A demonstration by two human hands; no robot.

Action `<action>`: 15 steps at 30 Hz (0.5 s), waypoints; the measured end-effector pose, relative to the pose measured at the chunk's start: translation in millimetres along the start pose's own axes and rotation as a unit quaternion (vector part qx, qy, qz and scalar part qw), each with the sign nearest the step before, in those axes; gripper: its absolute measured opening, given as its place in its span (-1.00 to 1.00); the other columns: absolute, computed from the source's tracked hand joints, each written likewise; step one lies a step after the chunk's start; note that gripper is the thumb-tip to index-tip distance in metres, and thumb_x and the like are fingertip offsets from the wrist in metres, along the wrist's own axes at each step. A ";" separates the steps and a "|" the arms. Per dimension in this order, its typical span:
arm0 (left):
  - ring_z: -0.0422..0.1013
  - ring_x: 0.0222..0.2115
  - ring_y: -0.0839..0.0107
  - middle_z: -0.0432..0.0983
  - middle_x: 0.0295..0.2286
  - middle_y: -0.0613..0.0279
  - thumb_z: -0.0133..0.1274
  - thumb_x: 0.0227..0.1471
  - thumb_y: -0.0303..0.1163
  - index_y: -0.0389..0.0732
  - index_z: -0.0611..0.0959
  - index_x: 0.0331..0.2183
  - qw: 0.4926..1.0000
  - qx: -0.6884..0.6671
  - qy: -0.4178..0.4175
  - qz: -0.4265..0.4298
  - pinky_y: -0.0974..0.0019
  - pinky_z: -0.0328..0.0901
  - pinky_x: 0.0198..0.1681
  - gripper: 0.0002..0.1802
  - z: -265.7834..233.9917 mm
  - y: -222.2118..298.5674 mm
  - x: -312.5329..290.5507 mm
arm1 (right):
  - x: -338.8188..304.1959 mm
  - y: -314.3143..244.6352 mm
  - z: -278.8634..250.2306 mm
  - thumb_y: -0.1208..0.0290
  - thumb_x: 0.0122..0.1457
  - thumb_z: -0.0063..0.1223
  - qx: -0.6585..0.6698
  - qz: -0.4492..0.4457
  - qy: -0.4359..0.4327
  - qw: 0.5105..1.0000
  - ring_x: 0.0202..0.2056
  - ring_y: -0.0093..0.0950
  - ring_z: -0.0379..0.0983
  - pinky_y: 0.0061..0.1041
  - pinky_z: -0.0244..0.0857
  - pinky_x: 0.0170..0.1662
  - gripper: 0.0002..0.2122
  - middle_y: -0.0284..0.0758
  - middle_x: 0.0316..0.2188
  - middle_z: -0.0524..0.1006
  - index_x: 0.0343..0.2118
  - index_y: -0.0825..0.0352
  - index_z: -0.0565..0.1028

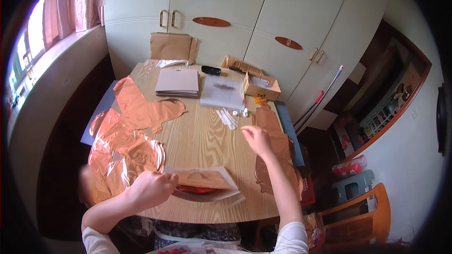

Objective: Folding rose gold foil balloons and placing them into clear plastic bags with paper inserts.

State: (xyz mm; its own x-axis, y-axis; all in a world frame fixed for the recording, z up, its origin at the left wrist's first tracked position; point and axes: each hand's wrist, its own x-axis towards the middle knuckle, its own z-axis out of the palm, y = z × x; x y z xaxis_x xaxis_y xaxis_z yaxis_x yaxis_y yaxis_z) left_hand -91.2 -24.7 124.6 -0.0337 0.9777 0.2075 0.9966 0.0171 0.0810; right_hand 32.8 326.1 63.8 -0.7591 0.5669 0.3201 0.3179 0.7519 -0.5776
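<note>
At your far left, a crumpled copper foil piece lies shiny on the table, with a flatter copper foil sheet just behind it. Your left hand is next, fingers curled closed, gripping the left edge of a clear packet at the table's near edge; folded copper foil and something red show inside. A grey stack of flat boards sits at the back, and clear plastic sleeves lie right of it. White strips fan out in front of the sleeves. Your right hand hovers near those strips, fingertips drawn together; the view is too small to tell whether they pinch anything. Beyond it stands an open cardboard box, and long copper foil pieces lie along the right edge.
</note>
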 end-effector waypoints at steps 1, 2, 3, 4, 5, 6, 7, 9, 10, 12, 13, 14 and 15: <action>0.47 -0.65 0.25 0.45 -0.65 0.21 0.01 -0.17 -0.49 -0.25 0.51 -0.49 1.000 -0.006 0.004 0.007 0.26 0.37 -0.63 -0.92 -4.2 3.0 2.7 | 20.5 35.2 7.9 0.41 0.05 0.12 -0.019 -0.017 0.043 0.999 -0.39 -0.39 0.55 -0.48 0.39 -0.33 -0.86 -0.24 -0.37 0.58 -0.32 0.27 0.57; 0.46 -0.66 0.25 0.44 -0.66 0.22 0.01 -0.17 -0.49 -0.24 0.51 -0.49 1.000 -0.016 0.003 0.013 0.26 0.37 -0.63 -0.93 -7.6 3.6 6.8 | 43.2 69.1 19.0 0.43 0.04 0.11 -0.036 -0.032 0.081 0.996 -0.40 -0.36 0.54 -0.44 0.38 -0.33 -0.87 -0.24 -0.37 0.58 -0.33 0.27 0.57; 0.46 -0.67 0.25 0.43 -0.68 0.22 0.01 -0.17 -0.49 -0.24 0.51 -0.49 1.000 -0.024 0.000 0.012 0.26 0.37 -0.63 -0.93 -10.0 2.4 9.1 | 62.2 90.7 32.7 0.41 0.05 0.09 -0.063 -0.019 0.080 0.995 -0.37 -0.32 0.52 -0.40 0.38 -0.30 -0.87 -0.24 -0.36 0.57 -0.34 0.26 0.57; 0.46 -0.67 0.25 0.43 -0.68 0.22 0.02 -0.18 -0.49 -0.23 0.52 -0.50 0.999 -0.034 0.000 0.012 0.26 0.36 -0.63 -0.93 -10.5 0.6 12.5 | 76.5 110.1 43.0 0.38 0.05 0.08 -0.093 -0.005 0.079 0.993 -0.34 -0.29 0.51 -0.35 0.38 -0.28 -0.87 -0.23 -0.35 0.56 -0.34 0.25 0.56; 0.45 -0.68 0.25 0.42 -0.68 0.22 0.02 -0.18 -0.50 -0.23 0.52 -0.50 0.999 -0.042 -0.005 0.006 0.26 0.36 -0.63 -0.93 -12.3 0.6 11.5 | 86.3 113.2 53.7 0.36 0.05 0.07 -0.116 0.008 0.072 0.991 -0.31 -0.25 0.50 -0.30 0.38 -0.25 -0.86 -0.23 -0.35 0.55 -0.35 0.25 0.56; 0.45 -0.68 0.25 0.42 -0.69 0.22 0.02 -0.19 -0.50 -0.22 0.52 -0.50 0.999 -0.050 -0.008 0.001 0.26 0.36 -0.64 -0.93 -14.5 0.2 11.2 | 95.5 116.8 61.2 0.36 0.04 0.07 -0.132 0.013 0.073 0.988 -0.32 -0.25 0.50 -0.30 0.38 -0.25 -0.87 -0.24 -0.35 0.54 -0.36 0.25 0.56; 0.45 -0.68 0.27 0.42 -0.69 0.23 0.03 -0.20 -0.50 -0.23 0.54 -0.48 0.999 -0.052 -0.013 -0.005 0.26 0.36 -0.63 -0.90 -17.0 -0.8 11.8 | 104.4 120.6 66.7 0.36 0.04 0.08 -0.149 0.018 0.076 0.986 -0.33 -0.26 0.50 -0.29 0.38 -0.26 -0.87 -0.24 -0.36 0.54 -0.37 0.25 0.55; 0.45 -0.67 0.28 0.42 -0.68 0.23 0.05 -0.20 -0.49 -0.23 0.55 -0.47 0.998 -0.055 -0.017 -0.015 0.27 0.36 -0.63 -0.89 -17.9 0.0 11.0 | 110.6 124.2 78.5 0.37 0.03 0.09 -0.179 0.030 0.084 0.980 -0.34 -0.26 0.50 -0.29 0.38 -0.27 -0.88 -0.25 -0.38 0.53 -0.39 0.26 0.55; 0.45 -0.67 0.28 0.41 -0.68 0.23 0.05 -0.20 -0.49 -0.23 0.55 -0.47 0.998 -0.057 -0.019 -0.018 0.27 0.36 -0.63 -0.89 -18.6 -0.1 12.0 | 113.4 127.0 80.4 0.38 0.02 0.10 -0.194 0.033 0.095 0.976 -0.34 -0.26 0.50 -0.29 0.38 -0.28 -0.89 -0.25 -0.39 0.53 -0.40 0.27 0.55; 0.45 -0.67 0.28 0.41 -0.67 0.24 0.02 -0.21 -0.51 -0.23 0.49 -0.51 0.998 -0.063 -0.020 -0.006 0.29 0.36 -0.65 -0.92 -21.4 -0.8 12.9 | 112.9 125.8 79.7 0.39 0.01 0.11 -0.196 0.036 0.105 0.974 -0.36 -0.27 0.50 -0.30 0.38 -0.30 -0.89 -0.26 -0.41 0.53 -0.41 0.28 0.55; 0.45 -0.67 0.28 0.41 -0.67 0.24 0.00 -0.21 -0.52 -0.23 0.45 -0.53 0.998 -0.066 -0.021 0.001 0.29 0.36 -0.66 -0.93 -22.1 -1.8 14.3 | 110.6 126.1 76.4 0.39 0.01 0.12 -0.183 0.036 0.107 0.977 -0.37 -0.28 0.50 -0.31 0.38 -0.31 -0.89 -0.27 -0.42 0.53 -0.42 0.28 0.55; 0.45 -0.67 0.27 0.41 -0.67 0.24 0.01 -0.21 -0.52 -0.23 0.45 -0.53 0.998 -0.063 -0.023 -0.002 0.29 0.36 -0.66 -0.93 -21.7 -2.4 13.9 | 106.2 121.0 73.0 0.40 0.01 0.13 -0.167 0.036 0.106 0.980 -0.38 -0.28 0.50 -0.32 0.37 -0.32 -0.90 -0.28 -0.42 0.54 -0.42 0.29 0.55; 0.45 -0.67 0.27 0.41 -0.67 0.23 0.01 -0.21 -0.52 -0.23 0.46 -0.53 0.998 -0.060 -0.022 -0.005 0.29 0.36 -0.66 -0.93 -20.3 -3.2 13.3 | 101.1 114.3 65.3 0.39 -0.01 0.15 -0.124 0.028 0.121 0.984 -0.39 -0.31 0.50 -0.35 0.37 -0.34 -0.88 -0.28 -0.44 0.53 -0.43 0.29 0.55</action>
State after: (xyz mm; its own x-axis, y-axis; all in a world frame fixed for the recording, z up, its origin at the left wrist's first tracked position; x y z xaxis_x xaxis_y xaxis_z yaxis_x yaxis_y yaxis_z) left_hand -96.3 -16.0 146.9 -0.0369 0.9858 0.1641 0.9801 0.0036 0.1986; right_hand -44.7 447.4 -18.9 -0.5883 0.6507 0.4801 0.5068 0.7593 -0.4082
